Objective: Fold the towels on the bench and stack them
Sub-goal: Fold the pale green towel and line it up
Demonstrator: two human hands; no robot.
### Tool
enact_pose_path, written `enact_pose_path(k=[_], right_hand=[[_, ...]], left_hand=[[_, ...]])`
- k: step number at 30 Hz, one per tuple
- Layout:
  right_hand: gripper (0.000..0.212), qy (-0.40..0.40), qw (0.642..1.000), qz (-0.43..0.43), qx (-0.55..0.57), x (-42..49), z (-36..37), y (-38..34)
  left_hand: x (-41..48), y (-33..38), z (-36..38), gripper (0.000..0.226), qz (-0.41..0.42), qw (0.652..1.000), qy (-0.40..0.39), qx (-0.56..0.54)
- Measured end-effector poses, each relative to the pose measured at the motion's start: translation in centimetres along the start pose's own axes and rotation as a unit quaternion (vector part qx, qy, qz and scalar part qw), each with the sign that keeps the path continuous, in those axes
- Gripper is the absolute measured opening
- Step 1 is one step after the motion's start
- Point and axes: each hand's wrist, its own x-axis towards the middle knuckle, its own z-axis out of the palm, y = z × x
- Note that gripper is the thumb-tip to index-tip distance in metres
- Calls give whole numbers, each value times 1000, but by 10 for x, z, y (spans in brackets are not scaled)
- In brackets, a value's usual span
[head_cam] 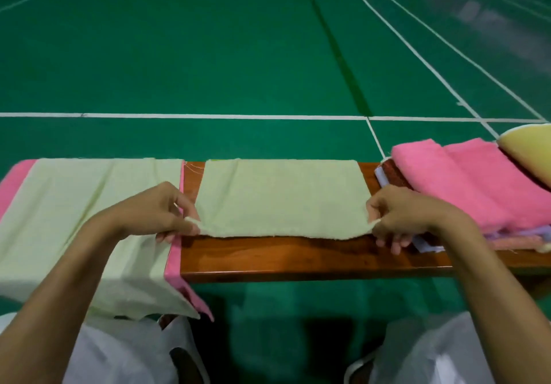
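A pale green towel (280, 197) lies folded flat across the middle of the wooden bench (298, 259). My left hand (155, 212) pinches its near left corner. My right hand (405, 215) pinches its near right corner. Both corners are raised slightly off the wood, and the near edge sags between them. To the left, a larger pale green towel (74, 219) lies spread over a pink towel (174, 252) and hangs over the bench's front edge.
At the right end of the bench is a heap of towels: pink ones (465, 180) on top, lilac and dark red ones beneath, a yellow one (527, 148) at the far right. A green court floor (208, 55) with white lines lies beyond.
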Motion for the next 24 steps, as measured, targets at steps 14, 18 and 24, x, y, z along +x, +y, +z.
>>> enact_pose_path(k=[14, 18, 24], right_hand=[[20, -204, 968, 92, -114, 0, 9, -3], [26, -194, 975, 60, -92, -12, 3, -7], [25, 354, 932, -64, -47, 35, 37, -23]], left_hand=[[8, 6, 20, 16, -108, 951, -268, 106], [1, 16, 16, 27, -84, 956, -271, 75], [50, 12, 48, 34, 84, 945, 315, 30]])
